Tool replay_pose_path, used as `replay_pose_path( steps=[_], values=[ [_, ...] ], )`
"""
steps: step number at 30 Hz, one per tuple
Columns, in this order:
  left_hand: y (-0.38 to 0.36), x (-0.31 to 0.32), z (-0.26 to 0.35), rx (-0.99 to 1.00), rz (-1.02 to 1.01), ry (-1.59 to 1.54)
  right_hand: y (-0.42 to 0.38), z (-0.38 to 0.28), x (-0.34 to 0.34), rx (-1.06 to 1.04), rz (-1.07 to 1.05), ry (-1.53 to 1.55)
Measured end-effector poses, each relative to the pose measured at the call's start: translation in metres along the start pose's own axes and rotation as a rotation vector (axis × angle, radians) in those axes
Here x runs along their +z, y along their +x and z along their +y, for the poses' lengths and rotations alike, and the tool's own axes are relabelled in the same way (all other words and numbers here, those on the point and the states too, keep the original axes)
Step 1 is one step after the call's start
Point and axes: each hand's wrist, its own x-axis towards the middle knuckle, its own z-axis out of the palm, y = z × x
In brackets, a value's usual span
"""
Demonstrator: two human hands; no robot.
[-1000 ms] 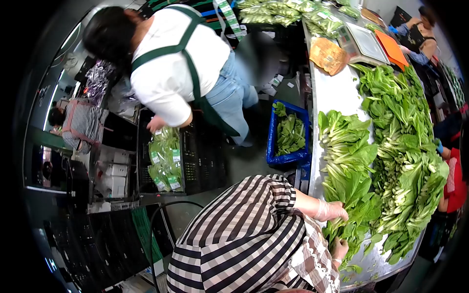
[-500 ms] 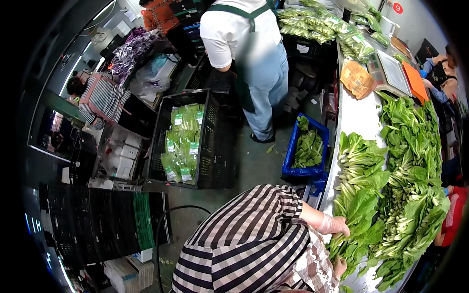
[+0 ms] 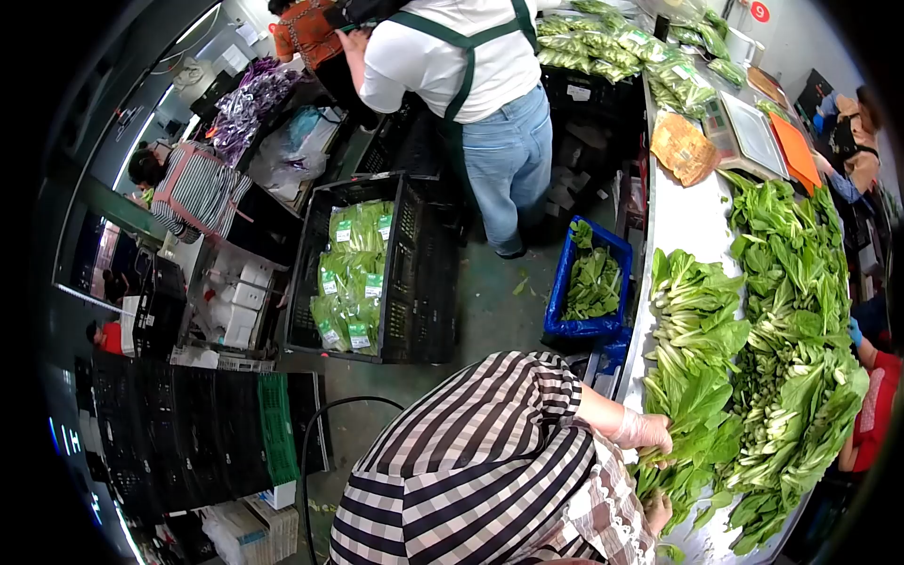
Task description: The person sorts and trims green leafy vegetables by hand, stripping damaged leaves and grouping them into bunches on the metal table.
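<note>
My left hand (image 3: 645, 432), in a thin clear glove, is closed on leafy greens (image 3: 699, 395) near the front edge of the metal table (image 3: 665, 212). Its fingertips partly disappear among the leaves. Lower in the view, my right hand (image 3: 658, 513) is curled against the near side of the same greens, partly covered by leaves and by my checked, lace-trimmed clothing. A second, longer heap of leafy greens (image 3: 786, 348) lies beyond, many stems showing pale.
Left of the table stands a blue-lined bin (image 3: 579, 329) with loose leaves. A black crate (image 3: 400, 282) holds bagged greens (image 3: 353, 273). A co-worker in white (image 3: 461, 66) stands behind it. A scale (image 3: 753, 141), an orange board (image 3: 797, 155) and bagged vegetables (image 3: 589, 45) are further along.
The co-worker in white has shifted left and now has a raised hand by a dark object. My hands have barely moved and stay at the greens.
</note>
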Motion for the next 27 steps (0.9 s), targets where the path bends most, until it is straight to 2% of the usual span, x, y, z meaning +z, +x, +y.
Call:
replay_pose_path(
  steps=[2,3,4,5,9,12,13,17,18,22,27],
  values=[
    [0.006,-0.005,-0.004,-0.001,-0.019,-0.034,-0.004,-0.001,-0.005,0.028,0.05,0.045],
    [0.012,-0.004,-0.008,-0.002,-0.032,-0.061,0.003,0.003,-0.017,0.017,0.001,0.005],
    [0.005,-0.001,0.002,0.003,0.109,0.146,-0.012,-0.02,-0.003,0.057,0.043,0.113],
    [0.008,-0.003,-0.001,-0.017,0.074,0.218,-0.03,-0.042,0.006,0.061,0.041,0.126],
    [0.014,0.007,0.011,-0.036,-0.02,0.532,-0.018,-0.017,-0.016,0.086,0.067,0.234],
    [0.034,0.005,-0.007,-0.096,-0.032,0.159,-0.018,-0.005,-0.019,0.076,0.062,0.266],
    [0.039,0.012,-0.012,-0.022,-0.008,0.093,-0.024,-0.01,-0.017,0.088,0.04,0.327],
    [0.051,0.011,-0.014,-0.073,-0.038,0.071,-0.028,-0.003,-0.007,0.114,-0.046,0.72],
    [0.054,0.013,-0.017,-0.082,-0.032,0.081,-0.029,0.002,-0.004,0.065,-0.056,0.792],
    [0.053,0.016,-0.021,-0.078,-0.085,0.118,-0.041,0.011,0.02,0.01,-0.054,0.944],
    [0.06,0.024,-0.021,-0.096,-0.033,0.173,-0.05,0.002,0.036,-0.08,-0.057,0.907]
  ],
)
